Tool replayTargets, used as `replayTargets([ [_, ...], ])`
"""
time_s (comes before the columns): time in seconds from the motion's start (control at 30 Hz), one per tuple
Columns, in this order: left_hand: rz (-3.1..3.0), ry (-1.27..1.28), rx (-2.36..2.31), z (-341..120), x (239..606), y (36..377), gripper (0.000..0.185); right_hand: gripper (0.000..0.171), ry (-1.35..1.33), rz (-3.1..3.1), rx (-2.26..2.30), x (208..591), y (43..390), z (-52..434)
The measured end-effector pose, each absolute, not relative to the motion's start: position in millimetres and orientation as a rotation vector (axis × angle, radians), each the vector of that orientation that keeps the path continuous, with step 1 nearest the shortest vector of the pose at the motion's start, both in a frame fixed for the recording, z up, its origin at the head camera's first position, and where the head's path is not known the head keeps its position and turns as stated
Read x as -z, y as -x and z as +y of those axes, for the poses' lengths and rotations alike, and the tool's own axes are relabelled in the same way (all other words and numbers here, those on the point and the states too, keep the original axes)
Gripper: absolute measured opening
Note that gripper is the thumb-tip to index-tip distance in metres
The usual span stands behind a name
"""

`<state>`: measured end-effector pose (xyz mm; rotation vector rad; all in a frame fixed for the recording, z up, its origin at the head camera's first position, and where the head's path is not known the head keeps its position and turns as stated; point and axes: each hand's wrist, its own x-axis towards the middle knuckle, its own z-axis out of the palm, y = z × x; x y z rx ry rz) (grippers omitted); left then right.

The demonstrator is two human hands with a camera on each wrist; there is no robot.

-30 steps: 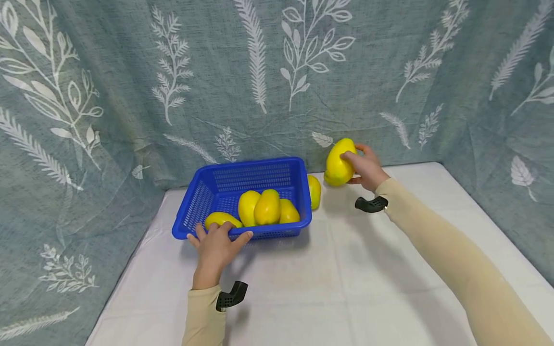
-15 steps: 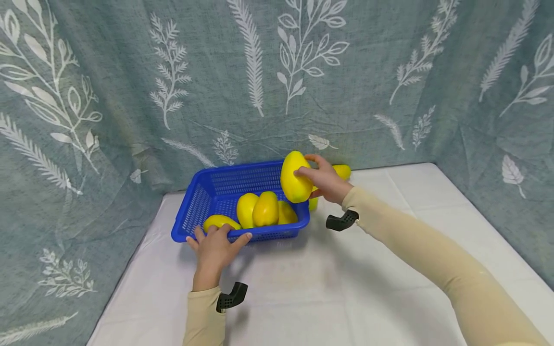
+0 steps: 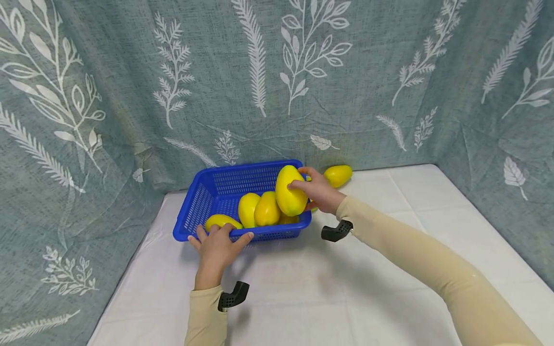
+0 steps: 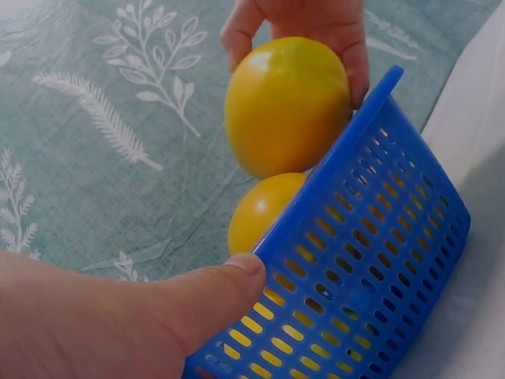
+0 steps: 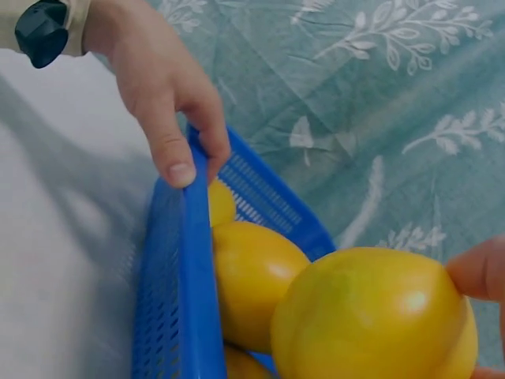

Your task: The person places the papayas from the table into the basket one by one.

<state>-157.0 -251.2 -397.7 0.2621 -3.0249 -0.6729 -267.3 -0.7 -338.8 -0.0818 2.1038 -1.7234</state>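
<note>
White-clothed table, teal leaf-print curtain behind. Right hand, frame centre, fingers curled round a yellow fruit held over the right end of the blue basket, above the fruits already inside. Left hand grips the basket's near rim, thumb outside, fingers over the edge. One more fruit lies on the table right of the basket. Held fruit looks smooth, rigid, light, likely slippery; best wrapped round its widest part.
</note>
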Motion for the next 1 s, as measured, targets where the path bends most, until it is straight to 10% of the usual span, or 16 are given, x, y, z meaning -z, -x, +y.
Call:
replayTargets([
  [1.0,-3.007,-0.255,0.684,-249,397,156,0.068,0.076,-0.019,2.215,1.665,361,276,43],
])
